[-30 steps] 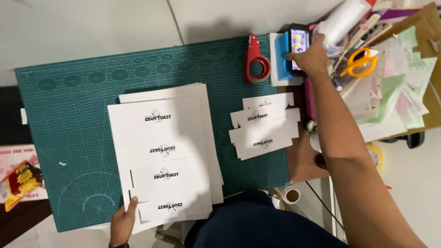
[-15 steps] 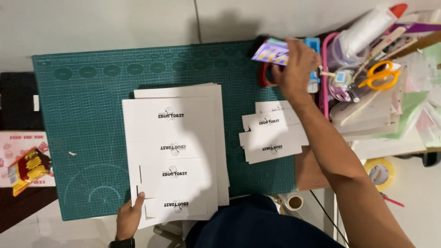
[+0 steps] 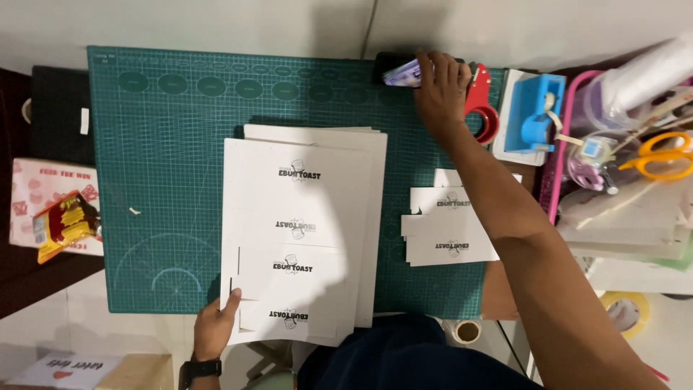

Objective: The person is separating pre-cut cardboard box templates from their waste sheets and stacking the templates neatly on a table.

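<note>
Green fills the view: a gridded cutting mat (image 3: 173, 166) covers most of the bench (image 3: 216, 22), pale wall-side strip above it.

Far left, well away from either grip, a red and yellow snack packet (image 3: 63, 220) lies on a pink printed card (image 3: 32, 191).

Left hand (image 3: 215, 328) now — fingers flat, pressing the lower left corner of the stack of white printed sheets (image 3: 303, 217), closed on nothing. Each sheet carries a column of small black logos, and that hand has held the same corner through the last second.

Just right of the stack, under the reaching forearm, a loose pile of cut white label strips (image 3: 447, 231), same black logo.

Right hand (image 3: 437, 90) is the mover: a second ago it was over by the clutter at the right, and now it is at the mat's top edge, fingers clamped on a small dark phone-like device (image 3: 401, 72) with a lit purple face. So the device has come across to the mat, near the sheets.

Just right of that grip, a red tape cutter (image 3: 482, 108), then a blue tape dispenser (image 3: 538, 108), then orange-handled scissors (image 3: 660, 155) among stacked paper.
</note>
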